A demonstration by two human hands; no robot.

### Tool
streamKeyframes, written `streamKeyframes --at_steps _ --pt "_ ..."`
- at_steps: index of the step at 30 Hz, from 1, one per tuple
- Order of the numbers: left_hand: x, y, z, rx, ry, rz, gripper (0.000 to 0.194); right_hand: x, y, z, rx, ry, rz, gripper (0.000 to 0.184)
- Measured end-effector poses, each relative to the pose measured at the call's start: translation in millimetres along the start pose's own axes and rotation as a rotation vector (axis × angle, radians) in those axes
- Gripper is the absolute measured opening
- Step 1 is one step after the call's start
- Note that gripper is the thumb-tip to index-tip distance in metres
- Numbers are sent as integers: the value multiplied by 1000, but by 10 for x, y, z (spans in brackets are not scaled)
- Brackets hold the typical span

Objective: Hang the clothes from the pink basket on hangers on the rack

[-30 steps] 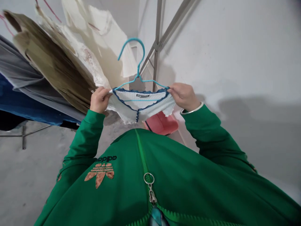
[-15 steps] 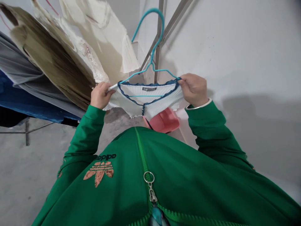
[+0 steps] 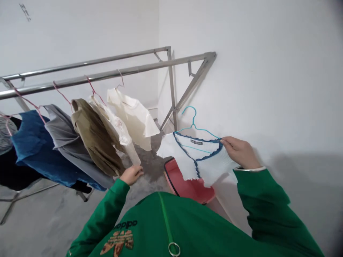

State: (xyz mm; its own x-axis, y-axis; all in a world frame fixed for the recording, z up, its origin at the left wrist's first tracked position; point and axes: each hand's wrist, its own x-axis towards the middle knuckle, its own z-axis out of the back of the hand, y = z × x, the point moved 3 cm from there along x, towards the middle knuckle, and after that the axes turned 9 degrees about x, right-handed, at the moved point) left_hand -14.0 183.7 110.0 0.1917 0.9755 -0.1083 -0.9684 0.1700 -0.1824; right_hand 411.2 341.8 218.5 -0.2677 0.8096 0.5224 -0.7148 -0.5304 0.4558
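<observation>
A white ribbed cardigan top [image 3: 184, 157] with blue scalloped trim hangs on a turquoise hanger [image 3: 193, 123] in front of me. My right hand [image 3: 242, 151] pinches the top's right shoulder together with the hanger's end. My left hand [image 3: 132, 174] is away from the top, its fingers curled, with nothing visible in them. It is at the lower edge of a cream lace garment [image 3: 120, 130]; whether it touches the fabric I cannot tell.
A metal drying rack [image 3: 107, 75] runs along the left and reaches the wall. From it hang a cream shirt [image 3: 128, 110], an olive garment [image 3: 92, 132], a grey one [image 3: 63, 128] and a blue one [image 3: 33, 142]. A pink bin [image 3: 184, 184] stands below the cardigan top.
My left hand has let go of the cardigan top's left shoulder and moved down beside the hanging clothes. My right hand still holds the other shoulder. The view has tilted up, showing the rack's bars.
</observation>
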Motion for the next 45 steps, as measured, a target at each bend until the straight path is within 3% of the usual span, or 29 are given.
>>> streamKeyframes --at_steps 4,8,15,20,25,30,45 --pt "9 -212 -115 30 105 -41 15 267 22 -68 -52 -19 -74 30" --pt "10 -330 -117 63 156 -47 17 778 199 -233 62 -13 -109 24" --pt "-141 -332 -51 93 193 44 20 1839 896 -621 276 80 -160 21" --pt "-278 -265 -100 56 198 133 21 2282 1385 -947 289 114 -156 27" --pt "-413 -201 -153 40 203 210 24 2406 1660 -1262 293 177 -135 26" --pt "-506 -210 -166 65 240 279 25 2361 1710 -1454 274 230 -143 26" --pt "-409 -290 -168 74 314 262 21 2261 1632 -1575 302 168 -163 26"
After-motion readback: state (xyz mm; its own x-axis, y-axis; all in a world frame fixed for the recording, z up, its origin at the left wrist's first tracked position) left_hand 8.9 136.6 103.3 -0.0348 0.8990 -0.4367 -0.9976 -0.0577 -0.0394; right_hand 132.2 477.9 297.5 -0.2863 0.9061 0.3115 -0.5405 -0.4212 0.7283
